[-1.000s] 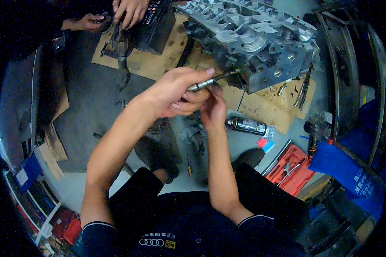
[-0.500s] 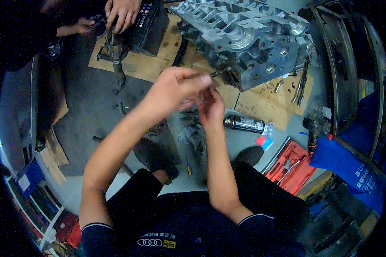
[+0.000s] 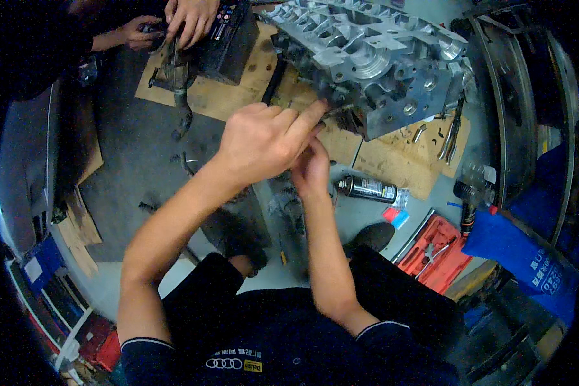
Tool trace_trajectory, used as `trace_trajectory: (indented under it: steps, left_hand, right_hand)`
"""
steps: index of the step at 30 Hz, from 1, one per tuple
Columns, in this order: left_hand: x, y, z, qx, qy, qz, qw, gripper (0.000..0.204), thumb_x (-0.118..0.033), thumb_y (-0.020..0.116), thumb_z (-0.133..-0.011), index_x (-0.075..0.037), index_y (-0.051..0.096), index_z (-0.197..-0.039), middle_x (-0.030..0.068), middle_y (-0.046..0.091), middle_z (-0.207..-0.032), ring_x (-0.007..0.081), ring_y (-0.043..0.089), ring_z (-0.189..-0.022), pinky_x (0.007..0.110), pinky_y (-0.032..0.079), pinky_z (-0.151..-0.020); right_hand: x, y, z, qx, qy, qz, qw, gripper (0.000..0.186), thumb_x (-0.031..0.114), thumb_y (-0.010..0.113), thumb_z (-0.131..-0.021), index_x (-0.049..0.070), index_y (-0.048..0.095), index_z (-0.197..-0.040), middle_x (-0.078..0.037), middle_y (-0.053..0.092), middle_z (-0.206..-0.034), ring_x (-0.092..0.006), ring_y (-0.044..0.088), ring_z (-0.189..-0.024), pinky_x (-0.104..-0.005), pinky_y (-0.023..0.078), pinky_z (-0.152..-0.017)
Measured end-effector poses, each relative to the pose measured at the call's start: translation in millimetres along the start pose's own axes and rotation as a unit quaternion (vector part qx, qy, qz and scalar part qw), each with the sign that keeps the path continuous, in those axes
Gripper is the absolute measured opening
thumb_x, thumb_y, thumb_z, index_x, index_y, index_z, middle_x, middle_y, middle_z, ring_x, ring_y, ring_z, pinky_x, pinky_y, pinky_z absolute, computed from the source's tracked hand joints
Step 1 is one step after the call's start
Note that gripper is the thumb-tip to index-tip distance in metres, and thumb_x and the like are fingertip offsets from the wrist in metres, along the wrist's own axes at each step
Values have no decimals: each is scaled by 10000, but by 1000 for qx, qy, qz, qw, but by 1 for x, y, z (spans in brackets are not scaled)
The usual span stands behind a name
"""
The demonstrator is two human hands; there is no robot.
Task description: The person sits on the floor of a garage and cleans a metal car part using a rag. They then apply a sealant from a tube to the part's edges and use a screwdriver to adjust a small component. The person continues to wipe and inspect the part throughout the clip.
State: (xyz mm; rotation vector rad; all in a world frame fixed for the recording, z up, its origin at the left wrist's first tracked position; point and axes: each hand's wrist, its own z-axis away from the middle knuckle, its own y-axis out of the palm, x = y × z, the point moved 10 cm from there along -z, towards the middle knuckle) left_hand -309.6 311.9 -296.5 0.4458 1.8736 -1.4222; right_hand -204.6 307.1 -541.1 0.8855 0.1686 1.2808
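In front of the engine cylinder head (image 3: 402,103), my left hand (image 3: 264,140) is closed around a thin dark rod-like part (image 3: 336,112), its index finger stretched along it. Only the far end of the rod shows past the fingertips, so its exact kind is unclear. My right hand (image 3: 312,168) comes up from below, fingers bent and pressed together against the left fingers. What lies in its fingertips is hidden behind the left hand. The bare silver metal of the cylinder head rests on cardboard (image 3: 386,157), just beyond both hands.
At the upper left a co-worker's hands (image 3: 190,22) handle a metal part beside a black battery (image 3: 228,48). Right of my forearm lie a spray can (image 3: 367,188), an opened red tool case (image 3: 434,254) and a blue bag (image 3: 511,248). Pliers (image 3: 453,132) lie on the cardboard.
My left hand has turned and its index finger now reaches forward over the rod, covering more of it. The right hand has shifted slightly left. The view has moved a little.
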Motion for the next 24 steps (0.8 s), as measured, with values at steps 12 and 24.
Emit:
trace_trajectory:
  steps: [12, 24]
  left_hand:
    - [9, 3, 0, 49, -87, 96, 990, 195, -251, 675, -978, -69, 657, -1046, 57, 519, -583, 209, 515, -491, 345, 395, -480]
    - [39, 58, 25, 166, -352, 657, 646, 484, -503, 514, -1044, -38, 641, -1086, -26, 361, -496, 71, 232, -361, 254, 181, -372]
  right_hand:
    - [4, 1, 8, -10, -23, 27, 999, 281, 204, 544, -994, 16, 657, -1169, -94, 716, -1025, -218, 681, -846, -377, 601, -776]
    - [0, -10, -9, 24, -24, 20, 999, 192, 178, 592, -982, 24, 663, -1072, -80, 714, -935, -180, 678, -787, -355, 598, -729]
